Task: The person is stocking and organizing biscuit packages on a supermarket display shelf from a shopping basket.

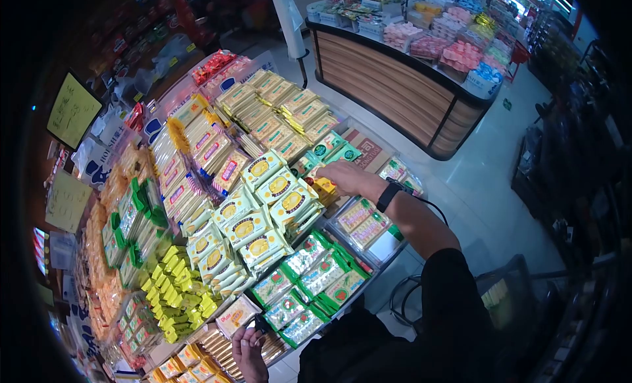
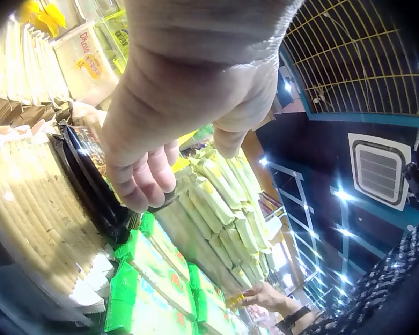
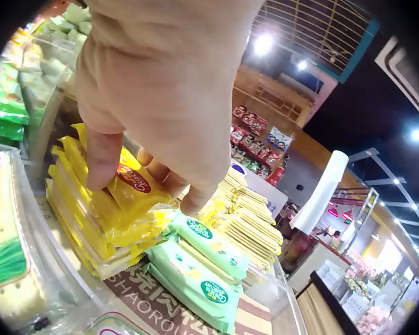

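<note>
My right hand [image 3: 160, 105] is over a stack of yellow biscuit packets [image 3: 91, 209], its thumb on one side of the top packet and its fingertips on the other, gripping it. Pale green biscuit packets [image 3: 202, 279] lie right beside that stack. In the head view the right hand [image 1: 345, 178] reaches to the far right part of the display. My left hand [image 1: 249, 353] hangs low at the near edge, its fingers loosely curled. Close by its fingertips is a black packet [image 2: 91, 181], standing next to a row of long biscuits [image 2: 42, 216].
Green-edged packets [image 1: 322, 268], piled cream packets [image 1: 247, 228] and small yellow packets [image 1: 178, 294] fill the display between the hands. Clear dividers separate the bins. A wood-panelled counter [image 1: 388, 80] with wrapped sweets stands behind, and a white bag roll [image 1: 289, 24] stands near it.
</note>
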`<action>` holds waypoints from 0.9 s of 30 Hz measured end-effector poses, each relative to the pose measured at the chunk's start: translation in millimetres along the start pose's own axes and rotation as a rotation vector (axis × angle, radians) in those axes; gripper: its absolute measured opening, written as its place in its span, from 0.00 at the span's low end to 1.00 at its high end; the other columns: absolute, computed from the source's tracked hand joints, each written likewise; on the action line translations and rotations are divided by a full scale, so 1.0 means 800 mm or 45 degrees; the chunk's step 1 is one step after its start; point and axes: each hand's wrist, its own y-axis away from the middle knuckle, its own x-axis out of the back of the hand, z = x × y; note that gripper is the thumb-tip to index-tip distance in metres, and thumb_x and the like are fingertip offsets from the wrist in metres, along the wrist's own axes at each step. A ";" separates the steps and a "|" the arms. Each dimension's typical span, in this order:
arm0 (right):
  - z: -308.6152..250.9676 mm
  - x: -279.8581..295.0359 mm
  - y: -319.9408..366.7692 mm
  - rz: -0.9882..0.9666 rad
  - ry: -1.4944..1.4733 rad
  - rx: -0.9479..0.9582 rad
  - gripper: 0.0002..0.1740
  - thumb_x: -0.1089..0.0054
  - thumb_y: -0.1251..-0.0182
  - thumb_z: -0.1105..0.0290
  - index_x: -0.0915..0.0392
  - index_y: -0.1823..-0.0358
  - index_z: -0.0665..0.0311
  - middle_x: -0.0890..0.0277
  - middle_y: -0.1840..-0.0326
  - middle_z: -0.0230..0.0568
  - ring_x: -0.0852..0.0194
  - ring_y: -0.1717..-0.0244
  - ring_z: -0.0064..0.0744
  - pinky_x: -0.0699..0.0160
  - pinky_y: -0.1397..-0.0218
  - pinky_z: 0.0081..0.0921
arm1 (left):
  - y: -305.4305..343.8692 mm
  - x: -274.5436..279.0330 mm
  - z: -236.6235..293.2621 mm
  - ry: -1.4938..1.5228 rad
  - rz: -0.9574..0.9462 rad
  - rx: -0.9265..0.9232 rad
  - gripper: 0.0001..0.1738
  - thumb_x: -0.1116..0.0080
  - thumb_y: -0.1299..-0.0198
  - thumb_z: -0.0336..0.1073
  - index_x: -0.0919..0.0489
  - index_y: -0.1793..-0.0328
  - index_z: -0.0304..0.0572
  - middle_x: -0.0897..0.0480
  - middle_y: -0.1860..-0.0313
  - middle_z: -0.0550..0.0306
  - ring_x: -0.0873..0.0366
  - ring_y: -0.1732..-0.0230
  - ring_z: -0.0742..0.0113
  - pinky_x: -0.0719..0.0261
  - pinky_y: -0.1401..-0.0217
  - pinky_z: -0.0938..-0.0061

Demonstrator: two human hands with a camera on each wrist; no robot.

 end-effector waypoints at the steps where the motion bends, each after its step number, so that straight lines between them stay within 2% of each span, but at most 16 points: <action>1: -0.004 0.011 0.002 0.042 -0.081 -0.043 0.28 0.34 0.54 0.81 0.27 0.47 0.59 0.21 0.57 0.50 0.24 0.49 0.57 0.25 0.51 0.48 | 0.000 0.000 0.000 -0.005 0.000 -0.003 0.20 0.49 0.27 0.43 0.30 0.35 0.41 0.18 0.46 0.48 0.19 0.50 0.59 0.20 0.46 0.61; 3: 0.000 0.019 -0.002 0.166 -0.150 -0.106 0.27 0.35 0.53 0.81 0.27 0.48 0.59 0.21 0.57 0.50 0.24 0.49 0.57 0.25 0.51 0.49 | 0.002 -0.003 0.002 -0.018 0.006 -0.008 0.19 0.49 0.26 0.43 0.30 0.36 0.40 0.18 0.46 0.47 0.19 0.50 0.59 0.20 0.46 0.61; 5: 0.013 0.025 -0.013 0.331 -0.123 -0.151 0.27 0.36 0.53 0.81 0.28 0.48 0.59 0.22 0.56 0.51 0.24 0.49 0.57 0.26 0.50 0.49 | 0.007 -0.003 0.008 -0.053 -0.015 0.055 0.26 0.51 0.26 0.42 0.35 0.30 0.33 0.22 0.40 0.42 0.23 0.42 0.52 0.26 0.38 0.58; 6: 0.018 0.024 -0.020 0.314 -0.094 -0.146 0.27 0.36 0.52 0.82 0.28 0.48 0.59 0.22 0.56 0.51 0.24 0.48 0.57 0.26 0.49 0.48 | 0.008 -0.003 0.010 -0.071 -0.028 0.086 0.29 0.51 0.26 0.42 0.37 0.27 0.29 0.24 0.37 0.40 0.25 0.38 0.48 0.29 0.33 0.57; 9: 0.024 0.009 -0.048 0.257 -0.004 -0.059 0.28 0.38 0.51 0.83 0.28 0.45 0.60 0.22 0.54 0.50 0.25 0.45 0.56 0.25 0.46 0.45 | 0.003 0.001 0.001 0.000 0.019 0.013 0.19 0.49 0.26 0.42 0.29 0.37 0.40 0.18 0.45 0.46 0.19 0.50 0.59 0.20 0.47 0.61; 12: 0.006 -0.011 -0.055 0.020 -0.062 -0.062 0.27 0.38 0.52 0.83 0.27 0.47 0.62 0.21 0.52 0.48 0.24 0.45 0.55 0.24 0.47 0.44 | 0.004 0.000 0.002 0.022 0.032 -0.003 0.18 0.50 0.26 0.42 0.29 0.37 0.40 0.18 0.45 0.45 0.19 0.51 0.59 0.20 0.47 0.62; 13: -0.012 -0.001 -0.054 -0.194 -0.160 -0.210 0.26 0.37 0.53 0.84 0.26 0.48 0.63 0.21 0.51 0.47 0.24 0.45 0.54 0.23 0.46 0.43 | 0.005 -0.001 0.004 0.016 0.034 -0.008 0.18 0.51 0.26 0.42 0.29 0.37 0.40 0.18 0.46 0.46 0.19 0.51 0.59 0.20 0.47 0.62; 16: -0.015 -0.007 -0.058 -0.153 -0.090 -0.137 0.25 0.36 0.53 0.83 0.25 0.49 0.63 0.21 0.49 0.47 0.23 0.46 0.54 0.23 0.46 0.42 | 0.012 -0.001 0.006 0.021 0.053 -0.020 0.18 0.51 0.26 0.42 0.29 0.36 0.40 0.18 0.46 0.46 0.19 0.50 0.59 0.20 0.47 0.63; 17: -0.013 -0.004 -0.052 -0.148 -0.140 -0.179 0.23 0.35 0.54 0.82 0.25 0.52 0.63 0.21 0.51 0.48 0.24 0.46 0.54 0.24 0.47 0.43 | 0.013 0.004 0.004 0.028 0.058 -0.019 0.19 0.52 0.25 0.42 0.30 0.36 0.40 0.18 0.46 0.47 0.19 0.50 0.59 0.20 0.47 0.63; 20: 0.019 -0.006 -0.046 0.305 -0.210 -0.057 0.21 0.37 0.54 0.83 0.25 0.55 0.63 0.21 0.54 0.50 0.24 0.47 0.56 0.25 0.49 0.44 | 0.014 0.010 0.003 0.027 0.031 -0.020 0.21 0.51 0.26 0.43 0.31 0.34 0.39 0.18 0.45 0.48 0.19 0.49 0.60 0.20 0.47 0.64; 21: 0.037 -0.011 -0.045 0.469 -0.313 -0.128 0.18 0.41 0.52 0.84 0.25 0.57 0.63 0.21 0.56 0.51 0.24 0.49 0.58 0.25 0.49 0.44 | 0.014 0.012 0.004 0.018 0.010 -0.014 0.22 0.51 0.26 0.44 0.31 0.33 0.39 0.19 0.45 0.48 0.19 0.48 0.60 0.20 0.47 0.64; 23: 0.024 0.044 -0.008 0.488 -0.437 -0.292 0.15 0.47 0.49 0.83 0.24 0.59 0.64 0.21 0.59 0.54 0.22 0.53 0.58 0.24 0.50 0.41 | 0.009 0.018 0.010 -0.016 -0.040 -0.025 0.26 0.50 0.27 0.46 0.32 0.32 0.37 0.19 0.43 0.49 0.20 0.46 0.60 0.21 0.44 0.64; 24: 0.024 0.061 0.014 0.632 -0.468 -0.232 0.15 0.48 0.49 0.83 0.23 0.59 0.65 0.20 0.60 0.54 0.21 0.53 0.56 0.24 0.50 0.40 | 0.007 0.017 0.013 -0.036 -0.085 -0.013 0.27 0.49 0.27 0.48 0.33 0.31 0.36 0.20 0.43 0.49 0.21 0.46 0.60 0.21 0.43 0.64; 25: 0.026 0.074 0.041 0.778 -0.484 -0.180 0.14 0.48 0.48 0.83 0.23 0.59 0.66 0.20 0.62 0.54 0.20 0.54 0.55 0.23 0.51 0.40 | 0.015 -0.003 0.031 -0.052 -0.095 0.057 0.31 0.52 0.26 0.44 0.41 0.26 0.28 0.27 0.34 0.38 0.28 0.35 0.46 0.33 0.29 0.53; 26: 0.022 0.091 0.073 0.905 -0.382 -0.248 0.14 0.49 0.47 0.84 0.23 0.59 0.66 0.20 0.63 0.53 0.19 0.56 0.50 0.22 0.51 0.37 | 0.014 -0.007 0.037 -0.062 -0.101 0.088 0.33 0.54 0.26 0.46 0.42 0.25 0.27 0.28 0.34 0.37 0.30 0.33 0.45 0.37 0.27 0.51; 27: 0.014 0.108 0.112 1.027 -0.269 -0.312 0.13 0.50 0.46 0.84 0.23 0.60 0.67 0.20 0.64 0.51 0.18 0.58 0.45 0.21 0.52 0.35 | 0.012 -0.012 0.043 -0.086 -0.182 0.088 0.33 0.53 0.26 0.47 0.42 0.25 0.27 0.28 0.34 0.38 0.30 0.33 0.45 0.37 0.27 0.51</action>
